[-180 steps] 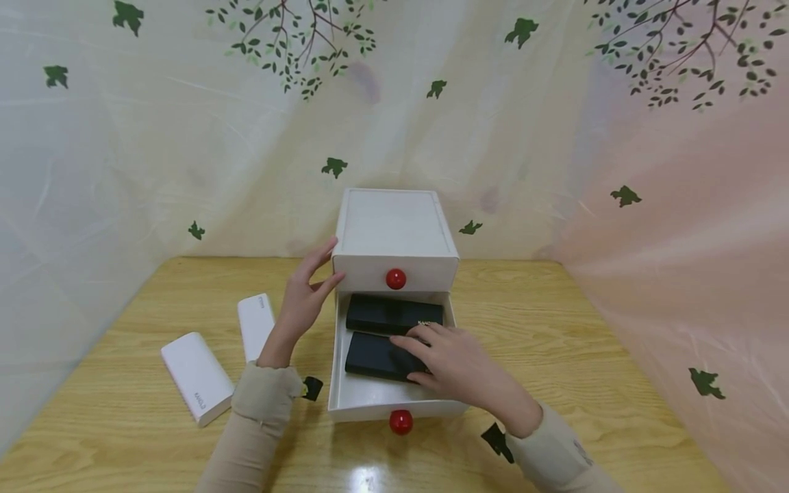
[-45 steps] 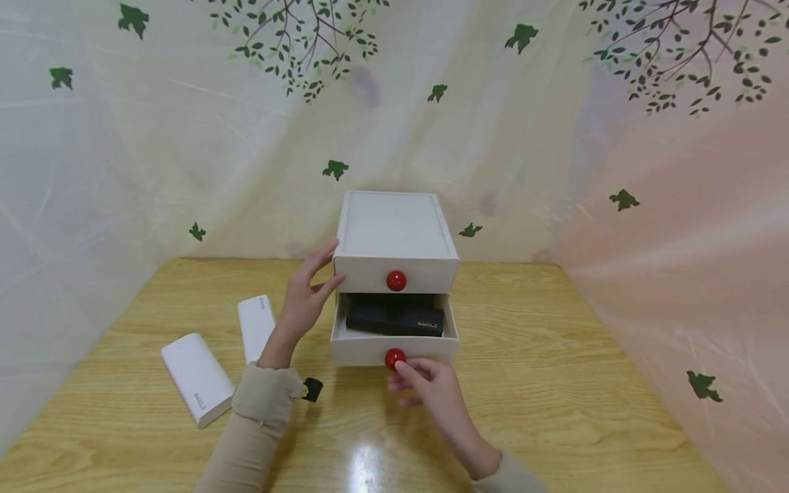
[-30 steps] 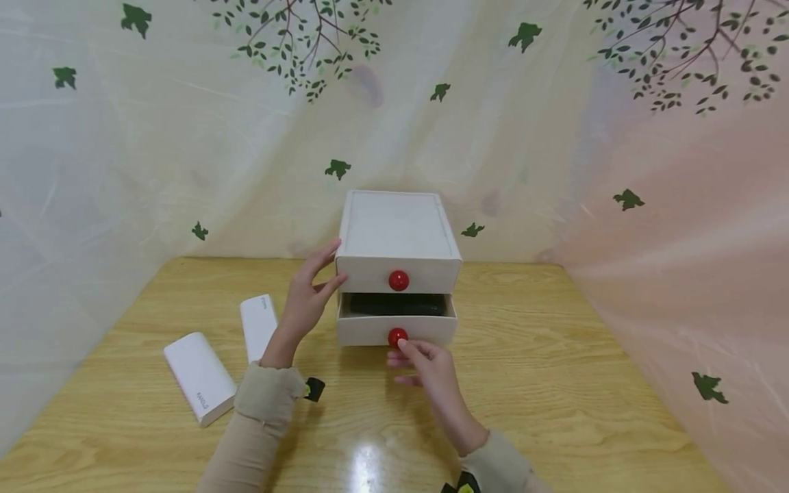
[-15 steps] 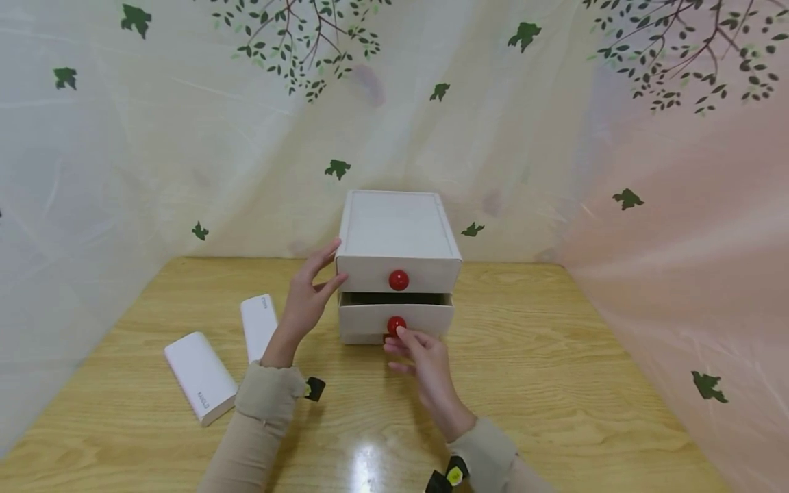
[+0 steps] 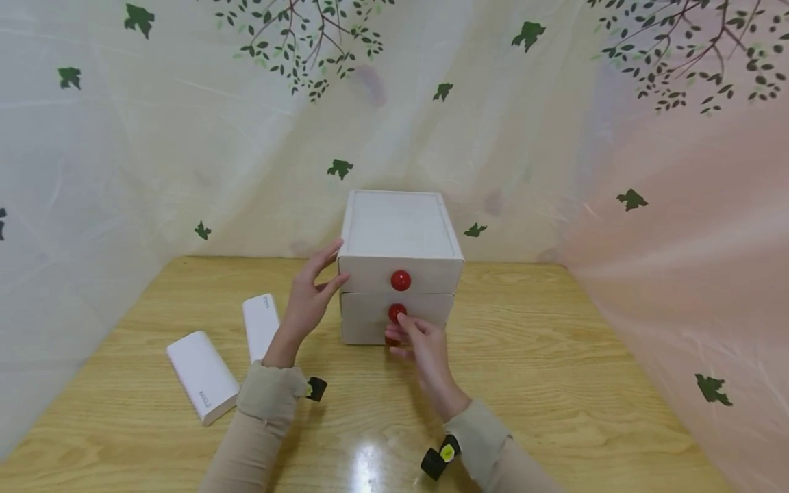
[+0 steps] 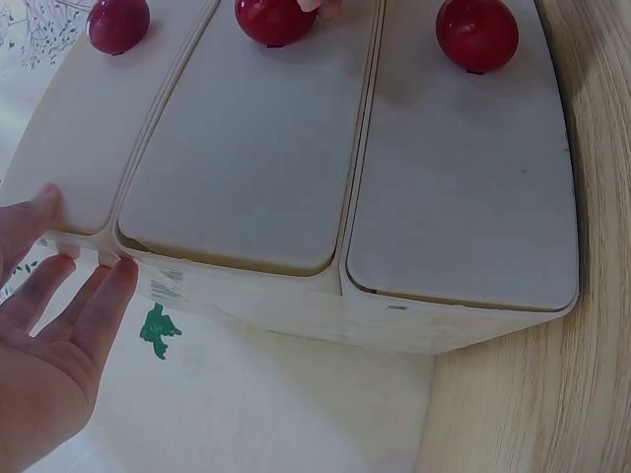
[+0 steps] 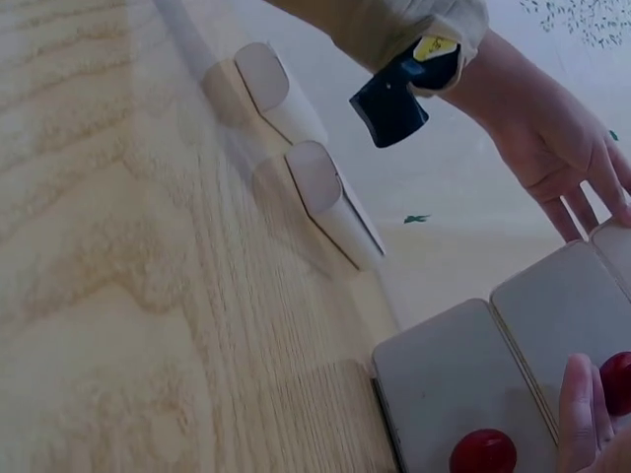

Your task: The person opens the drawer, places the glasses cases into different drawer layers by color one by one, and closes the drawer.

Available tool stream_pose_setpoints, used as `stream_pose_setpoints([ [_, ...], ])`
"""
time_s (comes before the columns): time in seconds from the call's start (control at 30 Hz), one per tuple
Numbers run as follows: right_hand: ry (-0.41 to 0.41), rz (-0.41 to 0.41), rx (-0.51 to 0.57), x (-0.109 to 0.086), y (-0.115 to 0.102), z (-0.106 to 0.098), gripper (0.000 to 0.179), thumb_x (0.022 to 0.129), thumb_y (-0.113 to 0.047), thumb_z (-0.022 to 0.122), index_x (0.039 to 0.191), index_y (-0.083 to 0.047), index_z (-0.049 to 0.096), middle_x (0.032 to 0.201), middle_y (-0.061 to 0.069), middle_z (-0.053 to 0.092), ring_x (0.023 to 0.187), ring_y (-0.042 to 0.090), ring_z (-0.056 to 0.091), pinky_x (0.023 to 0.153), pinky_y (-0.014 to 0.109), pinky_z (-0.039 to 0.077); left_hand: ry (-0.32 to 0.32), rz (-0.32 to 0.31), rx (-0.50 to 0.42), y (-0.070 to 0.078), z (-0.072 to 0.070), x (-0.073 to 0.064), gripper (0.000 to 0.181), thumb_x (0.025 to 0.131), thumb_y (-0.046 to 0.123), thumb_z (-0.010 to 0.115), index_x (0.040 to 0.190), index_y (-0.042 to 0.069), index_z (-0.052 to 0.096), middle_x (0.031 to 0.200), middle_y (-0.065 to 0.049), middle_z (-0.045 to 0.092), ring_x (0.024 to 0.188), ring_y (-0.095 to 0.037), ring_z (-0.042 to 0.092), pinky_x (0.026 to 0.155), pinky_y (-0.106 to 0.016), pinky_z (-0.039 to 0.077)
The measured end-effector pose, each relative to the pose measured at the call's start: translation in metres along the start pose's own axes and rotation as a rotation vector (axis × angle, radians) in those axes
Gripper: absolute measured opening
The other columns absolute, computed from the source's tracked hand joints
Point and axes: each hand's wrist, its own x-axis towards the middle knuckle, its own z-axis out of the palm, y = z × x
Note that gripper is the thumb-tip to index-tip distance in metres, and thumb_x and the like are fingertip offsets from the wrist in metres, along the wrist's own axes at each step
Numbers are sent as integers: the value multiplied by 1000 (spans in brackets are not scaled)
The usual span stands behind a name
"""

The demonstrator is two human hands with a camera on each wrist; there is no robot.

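Observation:
A white cabinet (image 5: 401, 222) with three stacked drawers stands at the centre of the table in the head view. Each drawer has a round red knob. My right hand (image 5: 429, 356) pinches the middle drawer's knob (image 5: 395, 311), and that drawer sits flush under the top one. Part of the bottom knob (image 5: 391, 339) is hidden behind my right fingers. At the cabinet's left front corner rests my left hand (image 5: 303, 301), thumb on the top drawer's front and fairly straight fingers along the side wall, as the left wrist view shows. The black power banks are out of sight.
Two white power banks, one nearer (image 5: 202, 380) and one farther (image 5: 260, 322), lie left of my left forearm on the wooden table (image 5: 585, 390). A leaf-printed curtain (image 5: 246, 171) hangs right behind the cabinet and down both sides.
My right hand has left the black power banks, taken the middle knob and pushed that drawer in until it shut, hiding them. My left hand has stayed at the cabinet's corner.

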Motion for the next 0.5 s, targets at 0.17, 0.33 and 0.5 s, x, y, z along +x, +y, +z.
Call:
stream_pose_setpoints([
  [0.17,5,-11,-26,4,0,0,32,96,-23,61,108,7,65,87,4,74,76,11,70,62,23,59,0,-4,3,2,1,0,55,93,7,62,145,11,44,149,-12,45,134,-35,47,89,-55,54],
  [0.33,-21,-52,-76,6,-1,-1,33,96,-22,60,108,8,64,89,9,74,77,12,71,61,25,59,6,-12,7,1,1,0,55,93,8,62,145,11,44,149,-12,45,134,-35,47,89,-55,54],
  [0.5,-58,-127,-216,9,0,-7,32,97,-22,59,109,8,63,97,22,73,82,17,72,63,27,60,4,-22,2,0,1,0,55,93,8,63,145,12,45,149,-12,46,134,-34,47,89,-55,54],
])
